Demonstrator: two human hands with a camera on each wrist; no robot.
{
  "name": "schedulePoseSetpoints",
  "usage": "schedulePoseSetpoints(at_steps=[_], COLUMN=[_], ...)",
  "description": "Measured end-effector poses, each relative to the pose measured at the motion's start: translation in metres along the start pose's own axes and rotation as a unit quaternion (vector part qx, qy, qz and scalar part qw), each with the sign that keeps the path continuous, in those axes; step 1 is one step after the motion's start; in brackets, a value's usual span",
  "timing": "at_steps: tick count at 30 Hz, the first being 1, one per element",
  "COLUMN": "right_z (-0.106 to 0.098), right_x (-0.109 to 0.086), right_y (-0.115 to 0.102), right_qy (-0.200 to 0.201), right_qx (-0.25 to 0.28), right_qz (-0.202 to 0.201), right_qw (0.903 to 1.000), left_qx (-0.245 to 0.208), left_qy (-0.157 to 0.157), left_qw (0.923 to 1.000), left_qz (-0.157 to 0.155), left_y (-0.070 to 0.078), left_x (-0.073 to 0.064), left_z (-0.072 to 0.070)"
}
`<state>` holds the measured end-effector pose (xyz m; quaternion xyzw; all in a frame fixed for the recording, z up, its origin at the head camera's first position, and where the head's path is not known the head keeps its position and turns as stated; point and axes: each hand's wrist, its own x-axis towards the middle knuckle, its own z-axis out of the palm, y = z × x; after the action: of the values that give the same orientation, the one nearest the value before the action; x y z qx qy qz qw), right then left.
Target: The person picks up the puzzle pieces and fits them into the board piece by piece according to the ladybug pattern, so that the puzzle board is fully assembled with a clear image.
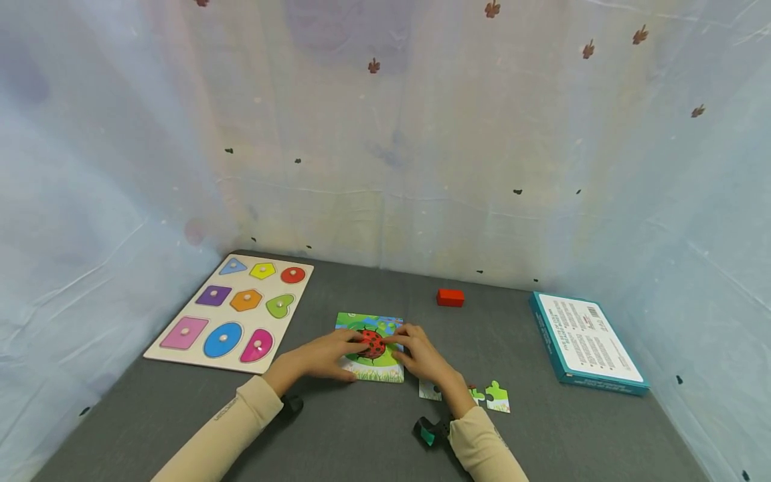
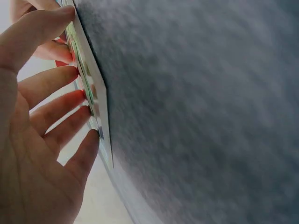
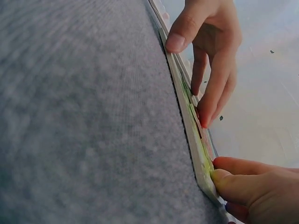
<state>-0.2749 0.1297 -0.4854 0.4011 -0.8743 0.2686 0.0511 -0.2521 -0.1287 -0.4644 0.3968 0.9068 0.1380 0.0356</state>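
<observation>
Cream sleeves [image 1: 217, 438] nearest, lying over the grey bench [image 1: 343, 442]; ladybug puzzle [image 1: 375, 361] flat at centre. Left hand [image 1: 325, 355] loosely spread, thumb and fingertips resting on its left part, no grip apparent. Right hand [image 1: 421, 351] bent, thumb and forefinger close together on its right side; cannot tell if they pinch a piece. Seems to be seating pieces; next likely calls for pressing them level. Right wrist view shows uneven piece edges; only head view shows loose pieces [image 1: 497, 397], near right.
</observation>
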Motion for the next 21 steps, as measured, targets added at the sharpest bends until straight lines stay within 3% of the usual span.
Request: schedulePoseSetpoints(at_steps=[3, 10, 15, 21], right_z=[0.001, 0.0, -0.002, 0.0], right_x=[0.0, -0.001, -0.004, -0.004], right_y=[-0.001, -0.002, -0.004, -0.003], right_qy=[-0.002, 0.002, 0.01, 0.018], right_qx=[0.006, 0.012, 0.004, -0.03], right_qz=[0.002, 0.0, -0.007, -0.055], right_qw=[1.0, 0.9999, 0.9999, 0.9979], left_qx=[-0.014, -0.049, -0.057, -0.065], left_qy=[0.002, -0.01, -0.012, -0.009], left_qw=[0.9999, 0.9972, 0.9974, 0.9973], left_qz=[-0.001, -0.056, -0.043, -0.032], left_y=[-0.005, -0.014, -0.017, -0.021], left_x=[-0.006, -0.021, -0.029, -0.034], left_z=[-0.001, -0.005, -0.007, -0.005])
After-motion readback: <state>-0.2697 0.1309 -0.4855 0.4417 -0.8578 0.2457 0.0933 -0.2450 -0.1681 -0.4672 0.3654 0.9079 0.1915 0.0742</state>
